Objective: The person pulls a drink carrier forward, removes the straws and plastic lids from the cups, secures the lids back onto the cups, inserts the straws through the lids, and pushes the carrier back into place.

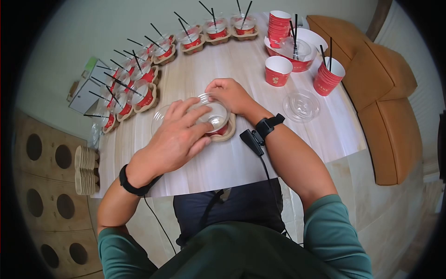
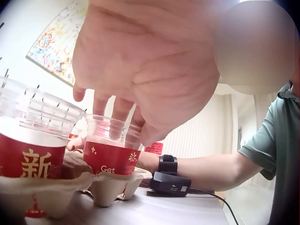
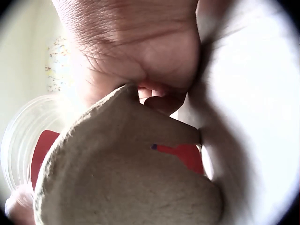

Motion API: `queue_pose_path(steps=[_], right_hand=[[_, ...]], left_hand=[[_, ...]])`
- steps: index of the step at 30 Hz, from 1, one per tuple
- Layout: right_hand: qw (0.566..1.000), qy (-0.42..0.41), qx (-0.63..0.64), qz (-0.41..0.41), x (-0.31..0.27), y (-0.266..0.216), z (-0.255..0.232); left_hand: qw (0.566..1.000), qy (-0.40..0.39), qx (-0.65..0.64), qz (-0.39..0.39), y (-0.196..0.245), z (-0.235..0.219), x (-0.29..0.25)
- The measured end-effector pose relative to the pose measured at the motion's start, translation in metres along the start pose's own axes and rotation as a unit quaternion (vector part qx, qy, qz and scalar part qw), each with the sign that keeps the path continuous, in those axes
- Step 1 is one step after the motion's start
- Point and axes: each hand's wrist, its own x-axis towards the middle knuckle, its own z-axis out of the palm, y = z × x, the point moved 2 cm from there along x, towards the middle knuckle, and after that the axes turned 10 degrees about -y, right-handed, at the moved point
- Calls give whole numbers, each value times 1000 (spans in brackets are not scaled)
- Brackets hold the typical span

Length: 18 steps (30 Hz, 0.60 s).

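near the middle of the white table [image 1: 223,162] a pulp cup carrier [image 1: 228,132] holds two red paper cups. the left hand [image 1: 179,137] lies over the right-hand cup [image 2: 111,157], fingers spread and nearly straight, their tips pressing down on its clear dome lid [image 1: 214,111]. the left wrist view shows those fingertips [image 2: 101,104] resting on the lid's top, with the second lidded cup [image 2: 30,154] just beside it to the left in the same carrier. the right hand [image 1: 230,95] sits on the far right side of that lid, fingers curled over its rim; the right wrist view shows the hand [image 3: 140,51] close above the carrier's edge [image 3: 126,183], but how firmly it grips cannot be told.

along the far left edge of the table runs a curved row of finished carriers [image 1: 139,90], each cup capped and with a black straw. at the far right stand stacks of red cups [image 1: 278,25], a single open cup [image 1: 278,70] and a loose clear lid [image 1: 302,106]. a stack of spare pulp carriers [image 1: 86,169] sits off the table's near left side.
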Motion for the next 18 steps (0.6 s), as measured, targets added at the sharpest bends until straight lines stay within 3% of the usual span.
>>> queue_pose_path(steps=[9,15,17,18], right_hand=[[999,3,38,35,0,-1,-1],[998,10,47,44,-1,-2,0],[998,7,54,39,-1,-3,1],[998,9,43,42,-2,-3,1]], left_hand=[[997,41,-69,3,-7,12,-4],[993,2,-112,-31,-11,20,-5],[983,119,-139,-22,-10,7,-8],[983,116,-138,-23,-13,6,-12]])
